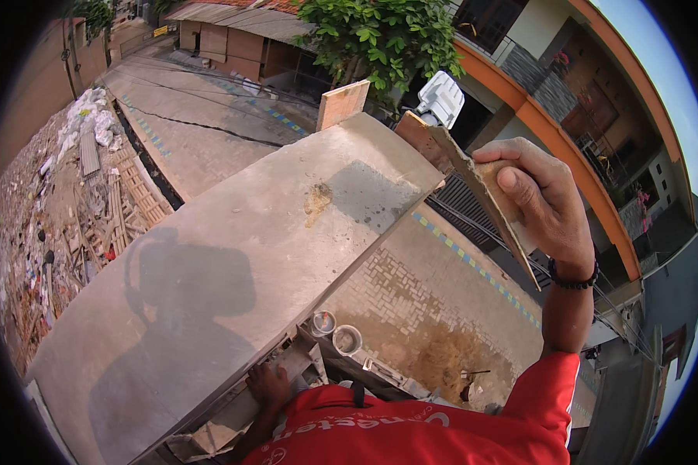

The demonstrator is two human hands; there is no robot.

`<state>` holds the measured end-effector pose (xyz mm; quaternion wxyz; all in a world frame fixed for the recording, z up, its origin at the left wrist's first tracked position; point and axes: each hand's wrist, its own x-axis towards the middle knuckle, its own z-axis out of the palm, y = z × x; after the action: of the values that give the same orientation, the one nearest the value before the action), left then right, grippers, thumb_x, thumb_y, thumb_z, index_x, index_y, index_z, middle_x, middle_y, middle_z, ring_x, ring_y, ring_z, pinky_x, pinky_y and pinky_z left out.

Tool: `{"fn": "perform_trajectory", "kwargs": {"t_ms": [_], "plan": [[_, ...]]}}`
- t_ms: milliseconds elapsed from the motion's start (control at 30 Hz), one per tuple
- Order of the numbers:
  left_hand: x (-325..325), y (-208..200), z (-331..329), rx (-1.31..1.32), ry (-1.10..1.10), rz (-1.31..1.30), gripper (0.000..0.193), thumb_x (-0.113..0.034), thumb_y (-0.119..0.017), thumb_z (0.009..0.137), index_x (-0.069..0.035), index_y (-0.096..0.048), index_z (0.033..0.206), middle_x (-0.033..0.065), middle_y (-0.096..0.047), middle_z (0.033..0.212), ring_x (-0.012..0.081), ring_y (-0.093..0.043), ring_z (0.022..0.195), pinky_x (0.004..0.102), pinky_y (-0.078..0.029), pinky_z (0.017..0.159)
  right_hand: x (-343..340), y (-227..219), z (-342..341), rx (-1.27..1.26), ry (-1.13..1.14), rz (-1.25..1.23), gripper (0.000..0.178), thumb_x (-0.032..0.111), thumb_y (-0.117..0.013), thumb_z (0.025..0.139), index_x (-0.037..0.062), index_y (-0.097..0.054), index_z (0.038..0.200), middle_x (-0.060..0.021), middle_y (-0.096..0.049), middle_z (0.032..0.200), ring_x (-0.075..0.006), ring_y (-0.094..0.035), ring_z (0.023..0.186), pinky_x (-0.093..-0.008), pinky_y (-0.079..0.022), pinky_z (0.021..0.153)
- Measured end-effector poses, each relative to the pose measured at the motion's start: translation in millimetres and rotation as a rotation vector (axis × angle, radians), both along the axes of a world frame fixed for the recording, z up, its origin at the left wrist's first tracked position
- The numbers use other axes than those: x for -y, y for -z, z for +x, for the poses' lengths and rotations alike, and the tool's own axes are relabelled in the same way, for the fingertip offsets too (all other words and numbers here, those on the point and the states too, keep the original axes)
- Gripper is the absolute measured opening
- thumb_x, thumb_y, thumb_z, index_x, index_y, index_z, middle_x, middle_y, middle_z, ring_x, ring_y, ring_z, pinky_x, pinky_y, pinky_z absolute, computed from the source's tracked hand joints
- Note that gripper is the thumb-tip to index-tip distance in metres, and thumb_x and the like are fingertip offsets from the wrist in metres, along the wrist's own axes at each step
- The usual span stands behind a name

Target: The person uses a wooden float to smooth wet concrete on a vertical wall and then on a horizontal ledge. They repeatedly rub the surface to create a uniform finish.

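A building with orange trim [520, 97] fills the view from one to three o'clock. Below it, a paved street [217, 128] runs on both sides of a long grey concrete slab [287, 248], which stretches from eight o'clock up to twelve and carries the person's shadow. A heap of rubble and scrap wood [66, 225] spreads at nine o'clock, and a leafy tree [388, 39] stands at twelve. The person's red shirt [434, 430] takes up six o'clock. Toward two o'clock, just beyond the slab's right edge, a thin board [485, 190] with a rough rim is held up, tilted. At one o'clock is a white lamp [442, 97]; at twelve, an upright wood piece [343, 105] at the slab's far end. Two buckets [347, 339] sit lower down at six. The right hand [547, 198], near three, is closed around the board's edge, thumb against its near face. The left hand [268, 384], at seven, lies beside the slab's near edge, fingers partly bent; shade hides whether it grips anything. A tan smear [316, 204] marks the slab at about half past ten, and a dark bracelet [572, 277] circles the right wrist.
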<state>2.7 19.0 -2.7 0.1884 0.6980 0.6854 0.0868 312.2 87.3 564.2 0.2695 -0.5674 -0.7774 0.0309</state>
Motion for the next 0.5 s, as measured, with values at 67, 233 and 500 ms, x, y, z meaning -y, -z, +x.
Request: {"fn": "perform_trajectory", "kwargs": {"t_ms": [67, 233, 500], "plan": [[0.0, 0.1, 0.7, -0.010, 0.004, 0.009, 0.048, -0.043, -0.059, 0.089, 0.000, -0.063, 0.110, 0.0221, -0.061, 0.118, 0.0383, -0.054, 0.116, 0.0531, -0.040, 0.099, 14.9, 0.5, 26.4, -0.307, 0.098, 0.045, 0.040, 0.032, -0.059, 0.103, -0.0008, -0.062, 0.126, -0.0086, -0.069, 0.104, -0.0137, -0.067, 0.090, -0.0280, -0.052, 0.078], [-0.9, -4.4, 2.0, 0.042, -0.009, -0.036, 0.053, -0.044, -0.061, 0.090, 0.001, -0.063, 0.118, 0.0228, -0.059, 0.120, 0.0413, -0.053, 0.117, 0.0554, -0.037, 0.104, 31.5, 84.6, 60.0, -0.301, 0.251, 0.225, 0.044, 0.023, -0.063, 0.098, -0.0006, -0.059, 0.135, -0.0078, -0.067, 0.101, -0.0116, -0.063, 0.091, -0.0257, -0.049, 0.080], [-2.0, 4.5, -2.7, -0.016, 0.029, 0.040, 0.052, -0.044, -0.062, 0.088, 0.001, -0.063, 0.114, 0.0220, -0.060, 0.118, 0.0393, -0.054, 0.115, 0.0528, -0.039, 0.100, -10.3, 165.6, 29.5, -0.275, 0.356, 0.493, 0.045, 0.005, -0.061, 0.091, -0.0005, -0.060, 0.137, -0.0145, -0.062, 0.096, -0.0216, -0.060, 0.081, -0.0337, -0.050, 0.073]]}}
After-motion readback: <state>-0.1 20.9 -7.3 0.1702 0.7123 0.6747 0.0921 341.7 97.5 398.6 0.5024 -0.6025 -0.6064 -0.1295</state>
